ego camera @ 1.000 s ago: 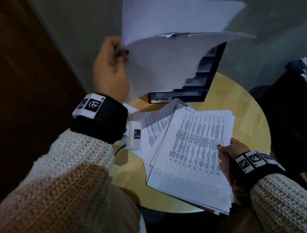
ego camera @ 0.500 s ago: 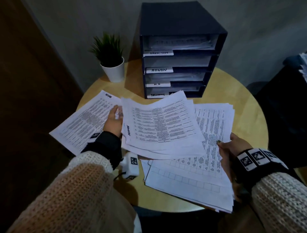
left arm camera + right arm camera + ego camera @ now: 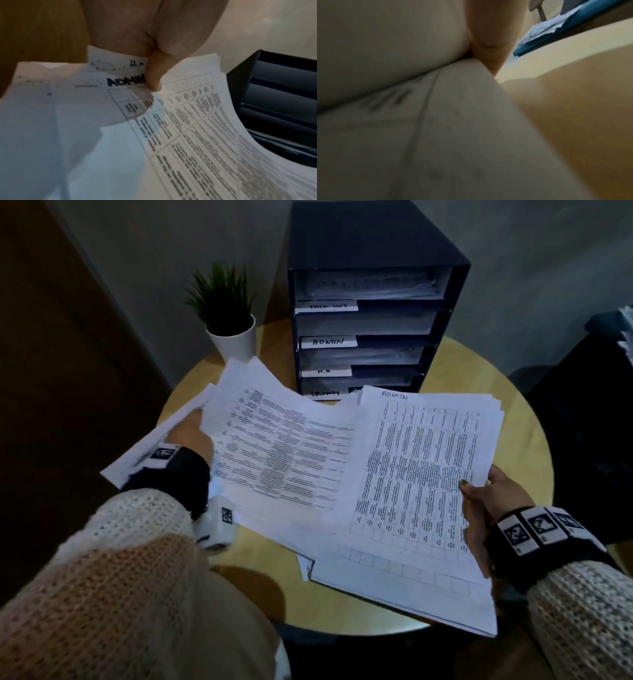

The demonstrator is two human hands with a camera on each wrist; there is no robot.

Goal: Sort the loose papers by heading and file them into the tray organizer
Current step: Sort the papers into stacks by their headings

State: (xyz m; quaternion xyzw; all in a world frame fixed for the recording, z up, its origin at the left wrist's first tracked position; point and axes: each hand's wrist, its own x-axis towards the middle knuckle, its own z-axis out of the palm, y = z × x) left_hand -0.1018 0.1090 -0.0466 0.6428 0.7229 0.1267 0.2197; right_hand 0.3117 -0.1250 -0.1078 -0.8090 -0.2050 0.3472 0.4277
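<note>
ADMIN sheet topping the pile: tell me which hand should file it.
Probably the right hand: it already grips the pile at the edge, under the ADMIN sheet, facing the tray organizer. The left hand is busy pinching a bundle of sheets.

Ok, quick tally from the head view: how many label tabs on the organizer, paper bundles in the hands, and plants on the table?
Label tabs on the organizer: 4 (top one blurred, ADMIN, a blurred short one, a blurred bottom one)
Paper bundles held: 2 (left hand bundle; right hand bundle)
Potted plants: 1
Total: 7
</note>
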